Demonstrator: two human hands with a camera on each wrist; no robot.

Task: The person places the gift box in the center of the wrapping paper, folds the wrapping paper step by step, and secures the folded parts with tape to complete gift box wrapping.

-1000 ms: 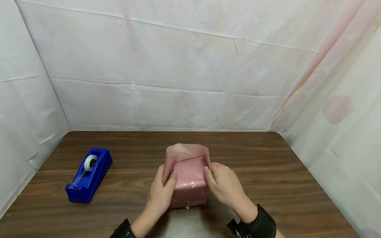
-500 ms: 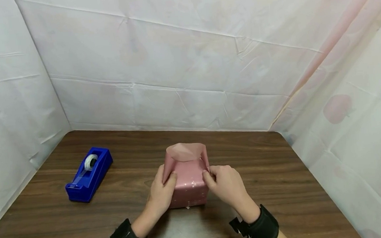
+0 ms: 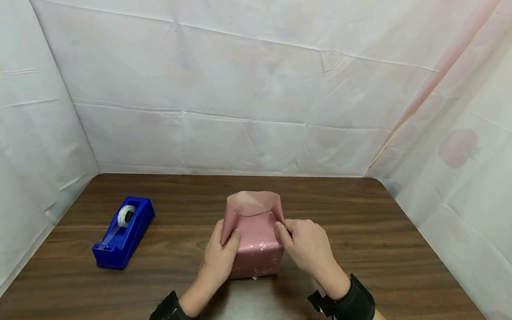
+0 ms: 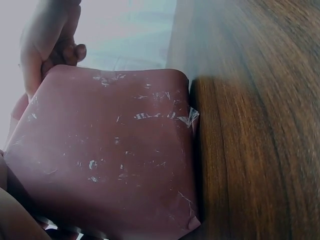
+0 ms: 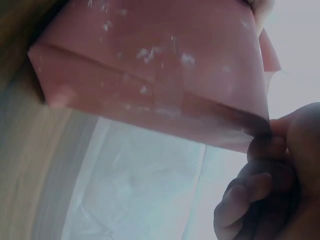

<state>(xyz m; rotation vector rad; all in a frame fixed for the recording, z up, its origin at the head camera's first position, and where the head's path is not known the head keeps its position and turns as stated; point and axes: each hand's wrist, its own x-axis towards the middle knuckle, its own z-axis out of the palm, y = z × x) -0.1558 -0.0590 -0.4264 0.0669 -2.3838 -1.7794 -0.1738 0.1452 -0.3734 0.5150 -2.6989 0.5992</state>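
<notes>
A box wrapped in shiny pink paper (image 3: 258, 241) stands on the table, with loose paper (image 3: 253, 203) standing up as an open flap at its far end. My left hand (image 3: 218, 254) grips the box's left side, thumb on top and against the paper fold. At the right side, my right hand (image 3: 308, 245) pinches the paper's edge between thumb and curled fingers. Bits of clear tape (image 4: 189, 117) show on the near face in the left wrist view. In the right wrist view, a folded paper edge (image 5: 220, 112) runs along the box's side to my fingertips.
A blue tape dispenser (image 3: 125, 233) with a white roll stands on the left of the brown wooden table (image 3: 378, 250). White cloth (image 3: 232, 82) hangs behind the table and at both sides. Each wrist wears a black band (image 3: 352, 302).
The flap's right side has drawn slightly inward, and my right hand has shifted a little along that edge. My left hand keeps its hold. The head view has shifted slightly.
</notes>
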